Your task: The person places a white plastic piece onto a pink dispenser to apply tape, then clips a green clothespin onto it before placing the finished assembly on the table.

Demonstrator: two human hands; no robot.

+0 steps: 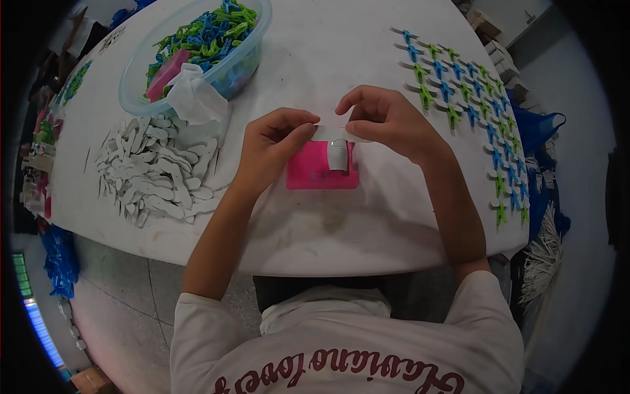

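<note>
A short white strip [330, 134] stretches between my two hands over the table. My left hand [275, 141] pinches its left end with thumb and forefinger. At the other end, my right hand [392, 123] holds the strip under the thumb, its forefinger curled above and apart from it. Just below the strip lies a flat, bright pink piece [305, 172] on the tabletop. A white, curved, shiny part [337, 156] stands on the pink piece's right half. What the fingers cover of the strip is hidden.
A pale blue basin [237, 73] of green and blue clips, with a pink piece and white cloth [195, 97], stands back left. White flat pieces [157, 171] are heaped before it. Rows of clips on white pieces [474, 98] cover the right side of the white table [295, 253].
</note>
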